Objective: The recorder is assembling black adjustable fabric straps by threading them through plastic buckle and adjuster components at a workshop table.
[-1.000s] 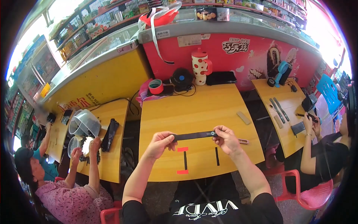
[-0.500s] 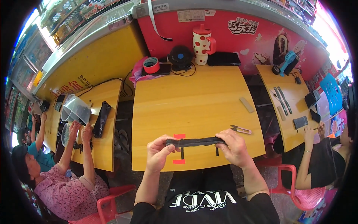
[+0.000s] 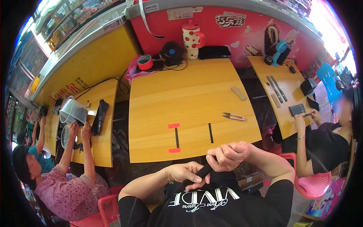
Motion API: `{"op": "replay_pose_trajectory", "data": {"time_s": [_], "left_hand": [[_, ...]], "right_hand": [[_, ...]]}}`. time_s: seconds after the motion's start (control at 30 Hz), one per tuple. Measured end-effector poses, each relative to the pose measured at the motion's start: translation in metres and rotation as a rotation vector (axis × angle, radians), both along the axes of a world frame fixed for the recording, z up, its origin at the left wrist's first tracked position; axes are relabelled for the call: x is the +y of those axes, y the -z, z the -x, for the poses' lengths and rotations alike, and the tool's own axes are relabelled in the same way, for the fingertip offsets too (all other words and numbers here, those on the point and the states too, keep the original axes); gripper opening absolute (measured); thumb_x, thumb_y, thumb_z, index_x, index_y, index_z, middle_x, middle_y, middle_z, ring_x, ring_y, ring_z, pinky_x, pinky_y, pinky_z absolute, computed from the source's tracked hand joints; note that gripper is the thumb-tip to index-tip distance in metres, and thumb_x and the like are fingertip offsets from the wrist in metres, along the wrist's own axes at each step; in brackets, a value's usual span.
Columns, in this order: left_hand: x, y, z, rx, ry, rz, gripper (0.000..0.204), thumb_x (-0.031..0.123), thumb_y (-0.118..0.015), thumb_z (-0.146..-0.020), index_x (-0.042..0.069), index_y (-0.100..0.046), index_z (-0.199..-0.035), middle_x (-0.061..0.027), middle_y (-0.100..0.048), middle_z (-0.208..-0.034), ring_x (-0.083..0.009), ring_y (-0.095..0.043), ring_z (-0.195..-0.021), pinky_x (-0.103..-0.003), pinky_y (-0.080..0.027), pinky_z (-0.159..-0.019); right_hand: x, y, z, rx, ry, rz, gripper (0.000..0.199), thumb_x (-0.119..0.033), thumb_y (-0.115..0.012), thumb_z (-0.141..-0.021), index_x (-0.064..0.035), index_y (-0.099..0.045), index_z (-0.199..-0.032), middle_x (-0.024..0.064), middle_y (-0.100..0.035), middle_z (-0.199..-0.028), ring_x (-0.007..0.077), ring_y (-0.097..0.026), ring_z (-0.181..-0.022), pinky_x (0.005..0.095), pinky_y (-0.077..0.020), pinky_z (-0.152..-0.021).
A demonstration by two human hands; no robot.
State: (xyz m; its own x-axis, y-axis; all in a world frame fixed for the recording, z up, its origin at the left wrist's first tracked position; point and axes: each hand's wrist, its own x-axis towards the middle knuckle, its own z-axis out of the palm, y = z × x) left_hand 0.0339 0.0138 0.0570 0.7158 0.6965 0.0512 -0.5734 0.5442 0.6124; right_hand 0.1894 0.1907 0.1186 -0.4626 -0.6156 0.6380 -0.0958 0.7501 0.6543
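A narrow folded black strap (image 3: 204, 171) is held on a slant close to my chest, beyond the table's front edge. Its lower end runs through my left hand (image 3: 186, 173), the thumb pressed down on it. Around the upper end, the fingers of my right hand (image 3: 228, 156) are curled tight. Part of the strap is covered by the hands, and its dark colour blends with my shirt. Ahead on the wooden table (image 3: 181, 94) are two black strips, a left one (image 3: 176, 137) with red tape (image 3: 174, 125) at its ends and a right one (image 3: 211, 133).
Thread snips (image 3: 233, 116) and a beige bar (image 3: 238, 93) lie at the table's right side. A tape roll (image 3: 145, 62), a black fan (image 3: 172, 53) and a spotted tumbler (image 3: 191, 39) stand at the back. People work at both side tables, the left one with a clear tub (image 3: 73, 109).
Both hands have drawn the strap back from above the table toward my chest. It was level and stretched between them; now it is tilted, with the hands closer together.
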Motion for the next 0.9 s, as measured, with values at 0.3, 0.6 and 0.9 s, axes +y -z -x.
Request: {"op": "replay_pose_trajectory", "data": {"time_s": [0.3, 0.6, 0.9], "left_hand": [[0.011, -0.030, -0.004, 1.912, -0.449, -1.416, 0.014, 0.008, -0.057, -0.069, 0.003, -0.047, -0.078, -0.0100, -0.052, -0.066, -0.0279, -0.058, -0.055, -0.037, -0.047, -0.048], [-0.013, -0.009, -0.032, 0.037, -0.090, 0.233, 0.024, 0.028, -0.057, -0.095, 0.004, -0.052, -0.095, 0.0032, -0.041, -0.063, -0.0052, -0.033, -0.048, -0.022, -0.023, -0.041], [0.001, -0.029, -0.029, 1.857, -0.308, -1.309, 0.018, 0.017, -0.054, -0.087, 0.002, -0.045, -0.082, -0.0145, -0.057, -0.068, -0.0304, -0.063, -0.059, -0.043, -0.049, -0.049]], "right_hand": [[-0.034, 0.050, -0.031, -1.116, 0.367, 1.346, 0.023, -0.019, -0.071, -0.071, -0.0051, -0.053, -0.074, 0.0134, -0.059, -0.072, 0.0276, -0.060, -0.063, 0.0381, -0.0461, -0.054], [-0.005, 0.015, -0.024, -0.049, 0.115, 0.101, 0.028, -0.016, -0.069, -0.079, -0.0136, -0.043, -0.070, -0.0026, -0.038, -0.057, 0.0119, -0.043, -0.051, 0.0232, -0.0308, -0.047], [-0.034, 0.054, -0.048, -1.061, 0.305, 1.159, 0.026, -0.028, -0.074, -0.071, -0.0083, -0.056, -0.070, 0.0132, -0.059, -0.064, 0.0314, -0.063, -0.066, 0.0408, -0.0452, -0.053]]}}
